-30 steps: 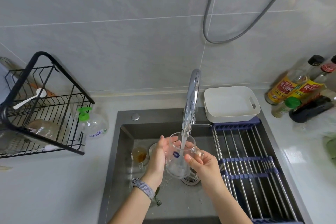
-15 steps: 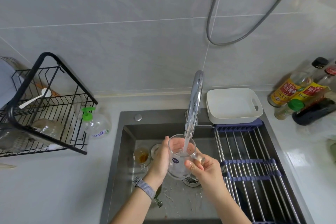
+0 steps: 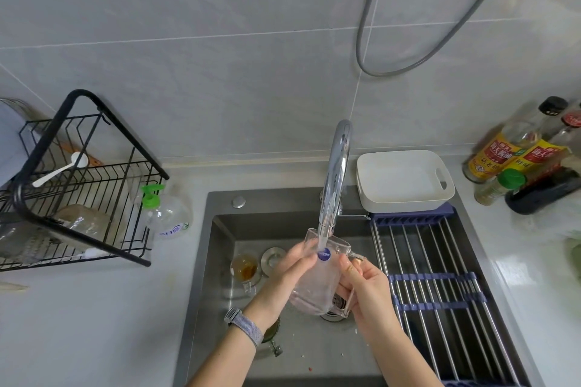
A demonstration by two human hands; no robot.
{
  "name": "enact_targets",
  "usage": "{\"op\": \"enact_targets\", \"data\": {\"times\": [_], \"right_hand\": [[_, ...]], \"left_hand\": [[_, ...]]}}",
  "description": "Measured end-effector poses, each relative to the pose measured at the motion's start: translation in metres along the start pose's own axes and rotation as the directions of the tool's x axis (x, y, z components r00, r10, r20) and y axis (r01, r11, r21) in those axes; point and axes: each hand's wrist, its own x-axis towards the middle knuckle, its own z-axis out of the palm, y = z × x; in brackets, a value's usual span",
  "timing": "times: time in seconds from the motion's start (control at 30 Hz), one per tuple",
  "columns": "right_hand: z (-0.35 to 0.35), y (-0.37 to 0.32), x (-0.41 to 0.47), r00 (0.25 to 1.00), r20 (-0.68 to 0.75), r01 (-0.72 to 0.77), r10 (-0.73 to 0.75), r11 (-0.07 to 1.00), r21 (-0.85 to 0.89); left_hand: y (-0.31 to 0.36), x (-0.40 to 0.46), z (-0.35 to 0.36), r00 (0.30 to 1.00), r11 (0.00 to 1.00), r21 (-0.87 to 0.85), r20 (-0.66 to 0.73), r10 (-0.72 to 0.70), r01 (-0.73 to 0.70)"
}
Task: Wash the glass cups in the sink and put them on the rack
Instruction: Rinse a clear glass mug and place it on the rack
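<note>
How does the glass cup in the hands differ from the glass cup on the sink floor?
The held glass cup is tilted under the faucet, gripped by left hand and right hand; the small cup stands upright, untouched. The held one looks larger and clean, the small one holds brown residue. Both are clear glass.

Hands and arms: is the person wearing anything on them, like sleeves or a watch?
No sleeves show; both forearms are bare. The left hand has a grey woven band round its wrist, like a watch strap. The right hand shows no gloves, rings or band.
</note>
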Motion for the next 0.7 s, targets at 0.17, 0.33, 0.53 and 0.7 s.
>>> {"op": "enact_targets", "data": {"times": [0.17, 0.33, 0.53, 0.7], "right_hand": [[-0.001, -0.001, -0.001, 0.992, 0.033, -0.122, 0.119, 0.988, 0.091], [0.001, 0.004, 0.001, 0.985, 0.002, -0.174, 0.175, 0.978, 0.117], [0.007, 0.008, 0.010, 0.982, -0.076, -0.176, 0.172, 0.983, -0.047], [0.014, 0.007, 0.010, 0.972, -0.049, -0.233, 0.228, 0.961, -0.149]], "left_hand": [[-0.003, 0.005, 0.001, 1.000, 0.999, 0.050, 0.012, -0.015, 0.014], [-0.007, 0.008, 0.005, 1.000, 0.998, 0.061, -0.009, -0.011, 0.011], [-0.017, 0.015, 0.007, 0.994, 0.999, 0.043, -0.104, 0.028, -0.023], [-0.015, 0.010, 0.008, 0.961, 0.966, 0.248, -0.241, 0.133, -0.072]]}}
